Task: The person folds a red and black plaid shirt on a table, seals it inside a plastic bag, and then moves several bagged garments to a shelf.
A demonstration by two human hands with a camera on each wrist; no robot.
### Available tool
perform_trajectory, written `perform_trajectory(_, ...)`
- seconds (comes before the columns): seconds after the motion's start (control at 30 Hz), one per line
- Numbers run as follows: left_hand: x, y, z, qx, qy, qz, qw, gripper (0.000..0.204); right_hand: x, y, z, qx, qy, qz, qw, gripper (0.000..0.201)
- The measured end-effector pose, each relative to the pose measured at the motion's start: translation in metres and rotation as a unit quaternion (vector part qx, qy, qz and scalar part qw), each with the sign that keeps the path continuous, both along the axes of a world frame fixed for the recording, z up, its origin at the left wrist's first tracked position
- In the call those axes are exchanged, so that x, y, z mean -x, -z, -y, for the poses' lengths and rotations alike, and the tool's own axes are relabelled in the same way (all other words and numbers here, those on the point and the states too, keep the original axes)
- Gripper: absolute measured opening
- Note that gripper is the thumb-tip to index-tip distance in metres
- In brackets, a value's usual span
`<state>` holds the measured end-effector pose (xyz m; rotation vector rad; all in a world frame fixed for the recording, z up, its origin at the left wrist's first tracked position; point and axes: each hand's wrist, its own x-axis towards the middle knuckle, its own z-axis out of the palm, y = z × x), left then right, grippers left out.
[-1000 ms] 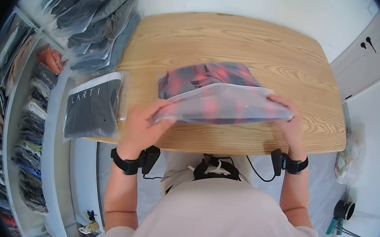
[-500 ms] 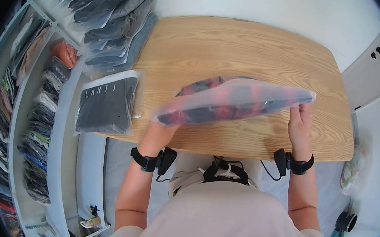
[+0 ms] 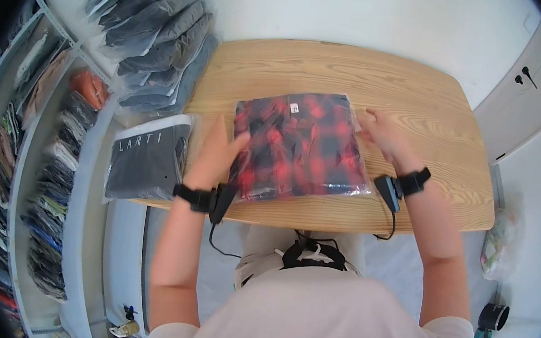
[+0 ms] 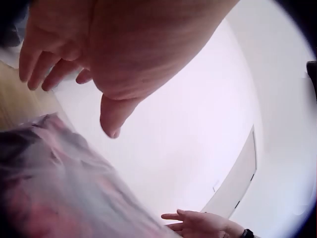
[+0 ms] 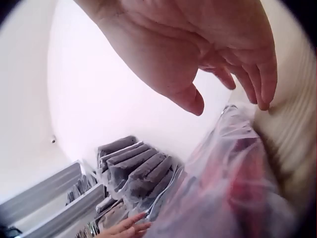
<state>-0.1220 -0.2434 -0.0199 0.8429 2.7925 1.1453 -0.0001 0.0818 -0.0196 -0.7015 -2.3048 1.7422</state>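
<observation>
A red and dark checked shirt [image 3: 302, 146], folded inside a clear plastic bag, lies on the wooden table [image 3: 421, 119], a small white tag showing near its top. At its left edge is my left hand [image 3: 216, 153], thumb spread from the fingers, nothing in its grasp. My right hand [image 3: 383, 136] hovers by the upper right corner of the bag with loosely bent fingers. In the left wrist view the left fingers [image 4: 37, 74] are extended above the bag. The right wrist view shows the right palm [image 5: 198, 54] with no object in it, close over the bagged shirt [image 5: 237, 183].
Left of the shirt sits a bagged dark garment [image 3: 147, 159] lettered LARTI. Behind it rises a tall stack of bagged grey clothes [image 3: 159, 38]. Shelves [image 3: 78, 149] full of packed garments line the left side. A white door [image 3: 521, 103] is at the right.
The bagged shirt was held up and tilted in both hands; now it lies flat on the table, checked front up. Both hands have let go and stand at its sides.
</observation>
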Motion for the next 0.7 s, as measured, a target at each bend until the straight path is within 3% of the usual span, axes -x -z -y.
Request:
perform_trajectory(0.03, -0.008, 0.002, 0.008, 0.000, 0.001, -0.002, 1.000, 0.060, -0.012, 0.010, -0.001, -0.050, -0.012, 0.033, 0.998, 0.042)
perform_trajectory(0.1, -0.026, 0.009, 0.022, -0.021, 0.075, 0.002, 0.997, 0.059, -0.043, 0.032, -0.004, -0.143, -0.045, -0.045, 0.988, 0.046)
perform_trajectory(0.2, -0.053, 0.026, 0.041, -0.015, 0.095, -0.052, 0.994, 0.056, -0.100, 0.027, 0.020, -0.185, -0.034, -0.039, 0.981, 0.041)
perform_trajectory(0.27, -0.062, 0.039, 0.045, -0.042, 0.086, -0.047, 0.994, 0.055, -0.128, 0.038, 0.024, -0.251, 0.047, -0.042, 0.966, 0.038)
perform_trajectory(0.33, -0.066, 0.047, 0.042, -0.069, 0.081, -0.038, 0.994, 0.055, -0.143, 0.051, 0.027, -0.307, 0.071, -0.060, 0.947, 0.035)
perform_trajectory(0.37, -0.068, 0.047, 0.037, -0.028, 0.062, -0.058, 0.996, 0.055, -0.147, 0.055, 0.029, -0.365, 0.095, -0.080, 0.923, 0.033)
perform_trajectory(0.4, -0.070, 0.046, 0.033, 0.012, 0.046, -0.078, 0.996, 0.054, -0.151, 0.056, 0.031, -0.361, 0.099, -0.068, 0.925, 0.033)
perform_trajectory(0.7, -0.065, 0.048, 0.032, 0.058, 0.040, -0.037, 0.997, 0.059, -0.130, 0.051, 0.044, -0.417, 0.114, 0.014, 0.901, 0.025)
